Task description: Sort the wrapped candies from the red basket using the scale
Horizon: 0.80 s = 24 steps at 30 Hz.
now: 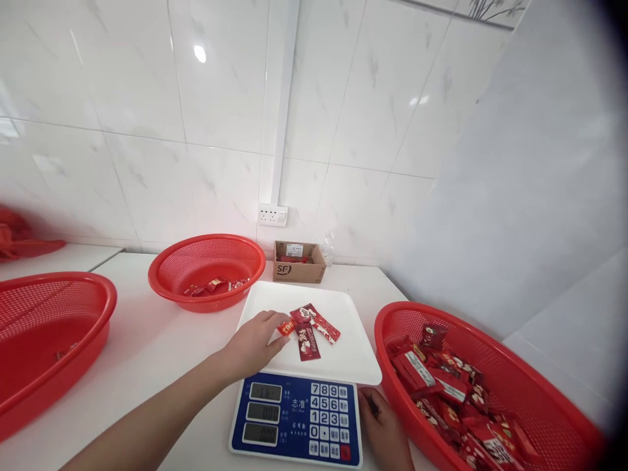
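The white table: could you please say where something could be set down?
Bare tabletop lies between the near-left basket, back basket and left forearm. Right of the scale is crowded: right hand, basket of packets.

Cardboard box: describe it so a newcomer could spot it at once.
On the marbled wall, find the socket panel. Below and slightly right, behind the scale's white tray, sits an open brown box marked "SF". Unlike the round red basket on its left, it is rectangular.
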Tool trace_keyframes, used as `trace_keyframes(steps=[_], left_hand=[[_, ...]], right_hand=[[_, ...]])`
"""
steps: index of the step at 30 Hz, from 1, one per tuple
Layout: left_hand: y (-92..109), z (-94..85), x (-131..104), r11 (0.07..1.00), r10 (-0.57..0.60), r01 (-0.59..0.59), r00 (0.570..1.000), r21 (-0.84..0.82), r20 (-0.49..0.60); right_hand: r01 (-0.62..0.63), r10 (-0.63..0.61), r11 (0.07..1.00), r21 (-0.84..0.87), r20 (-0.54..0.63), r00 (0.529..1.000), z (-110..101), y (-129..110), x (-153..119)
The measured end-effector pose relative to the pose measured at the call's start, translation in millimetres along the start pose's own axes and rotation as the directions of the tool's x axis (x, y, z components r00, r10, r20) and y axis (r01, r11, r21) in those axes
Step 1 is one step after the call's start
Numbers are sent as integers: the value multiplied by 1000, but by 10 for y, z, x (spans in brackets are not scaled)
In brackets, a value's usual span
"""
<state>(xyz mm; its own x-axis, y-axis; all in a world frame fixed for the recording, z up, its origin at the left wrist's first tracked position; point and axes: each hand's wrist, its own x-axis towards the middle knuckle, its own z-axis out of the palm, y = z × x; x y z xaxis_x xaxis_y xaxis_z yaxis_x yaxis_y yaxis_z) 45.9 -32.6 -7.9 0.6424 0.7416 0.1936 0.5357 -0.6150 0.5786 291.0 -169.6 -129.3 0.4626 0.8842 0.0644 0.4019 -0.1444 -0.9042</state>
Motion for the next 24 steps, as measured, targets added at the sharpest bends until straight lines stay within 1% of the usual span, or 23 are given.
trace_keyframes(steps=[4,7,9,14,20,24], left_hand=[[58,31,165,992,-9,-2,996,128,87],[55,39,231,986,-15,-4,993,164,114],[37,27,252,984,-28,7,993,178,114],[-18,-17,267,975,-75,53,993,216,94],[-27,11,313,972,-81,59,993,226,90],[6,31,381,975,-83,66,994,213,72]], right_hand=[[-20,20,1000,-20,36,999,23,93,-19],[-24,24,1000,-1,-11,1000,59,118,-41],[-24,24,999,27,-31,999,83,116,-55],[-34,34,998,59,-7,999,94,114,-65],[-44,43,999,25,53,998,66,139,-52],[-31,31,1000,-5,2,1000,57,98,-72]])
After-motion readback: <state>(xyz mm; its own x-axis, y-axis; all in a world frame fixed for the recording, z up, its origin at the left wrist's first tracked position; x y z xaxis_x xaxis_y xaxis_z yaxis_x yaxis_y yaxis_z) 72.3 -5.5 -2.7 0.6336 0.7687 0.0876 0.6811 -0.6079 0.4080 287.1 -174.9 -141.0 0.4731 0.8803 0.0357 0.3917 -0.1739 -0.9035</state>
